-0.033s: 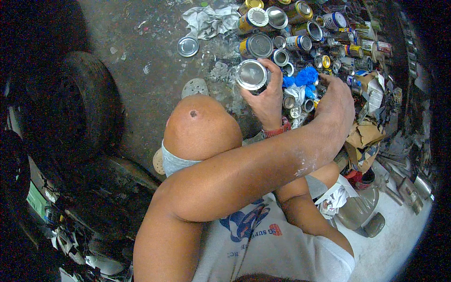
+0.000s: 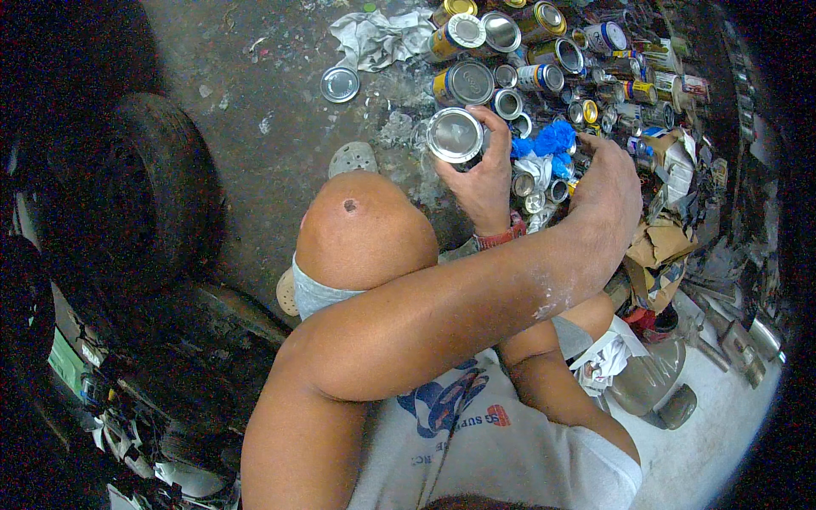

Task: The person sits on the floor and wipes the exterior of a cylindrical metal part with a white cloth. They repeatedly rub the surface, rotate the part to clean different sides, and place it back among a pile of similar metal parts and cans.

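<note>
My right hand (image 2: 488, 174), a red band at its wrist, grips a round metal can (image 2: 455, 136) with a silver lid facing up. Its thumb and fingers wrap the can's side, above the floor next to the gathered cans. My left forearm crosses over my right arm. At its end, my left hand (image 2: 608, 174) bends down among the cans with curled fingers; what they hold, if anything, is hidden. Close by its fingertips lies a crumpled blue plastic or cloth piece (image 2: 554, 138), with a whitish crumpled piece (image 2: 533, 166) beside it.
Several paint cans (image 2: 470, 82) of different sizes crowd the far right. A loose round lid (image 2: 340, 85) and a whitish rag (image 2: 381, 38) lie on the dark floor (image 2: 255, 161). Torn cardboard (image 2: 660, 251) and a plastic bottle (image 2: 650, 374) are at right; a tyre (image 2: 161, 170) stands left.
</note>
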A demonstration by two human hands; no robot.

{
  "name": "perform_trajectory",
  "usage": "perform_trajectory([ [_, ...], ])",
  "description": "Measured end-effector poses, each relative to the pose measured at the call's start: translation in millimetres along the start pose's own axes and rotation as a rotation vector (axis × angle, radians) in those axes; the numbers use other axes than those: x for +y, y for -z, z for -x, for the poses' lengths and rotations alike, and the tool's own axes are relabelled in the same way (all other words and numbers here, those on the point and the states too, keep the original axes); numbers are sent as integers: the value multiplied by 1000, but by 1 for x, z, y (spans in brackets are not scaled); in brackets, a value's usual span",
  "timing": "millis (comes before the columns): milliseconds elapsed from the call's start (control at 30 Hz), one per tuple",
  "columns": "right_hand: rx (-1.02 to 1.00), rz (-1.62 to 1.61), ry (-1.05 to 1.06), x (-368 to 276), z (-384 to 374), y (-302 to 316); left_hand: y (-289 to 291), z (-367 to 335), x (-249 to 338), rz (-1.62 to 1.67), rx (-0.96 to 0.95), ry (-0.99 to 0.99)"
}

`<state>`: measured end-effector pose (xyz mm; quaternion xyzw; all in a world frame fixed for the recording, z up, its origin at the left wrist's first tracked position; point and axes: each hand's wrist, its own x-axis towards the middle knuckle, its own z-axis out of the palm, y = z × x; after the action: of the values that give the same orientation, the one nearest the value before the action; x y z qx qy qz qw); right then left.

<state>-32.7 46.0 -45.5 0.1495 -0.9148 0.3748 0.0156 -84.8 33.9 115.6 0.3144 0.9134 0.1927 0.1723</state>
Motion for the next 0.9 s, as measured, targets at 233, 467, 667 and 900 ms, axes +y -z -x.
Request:
perform_trajectory([
  [233,4,-5,-3,5,-4,-4,-13,1,-1,-66,220,55],
  [467,-1,-27,-3,7,-4,-6,-3,-7,-7,16,-19,-4],
  [667,8,0,5,8,-4,-6,-11,3,-3,-73,206,40],
  [900,-7,18,-4,7,-4,-6,-16,-4,-1,-33,234,78],
])
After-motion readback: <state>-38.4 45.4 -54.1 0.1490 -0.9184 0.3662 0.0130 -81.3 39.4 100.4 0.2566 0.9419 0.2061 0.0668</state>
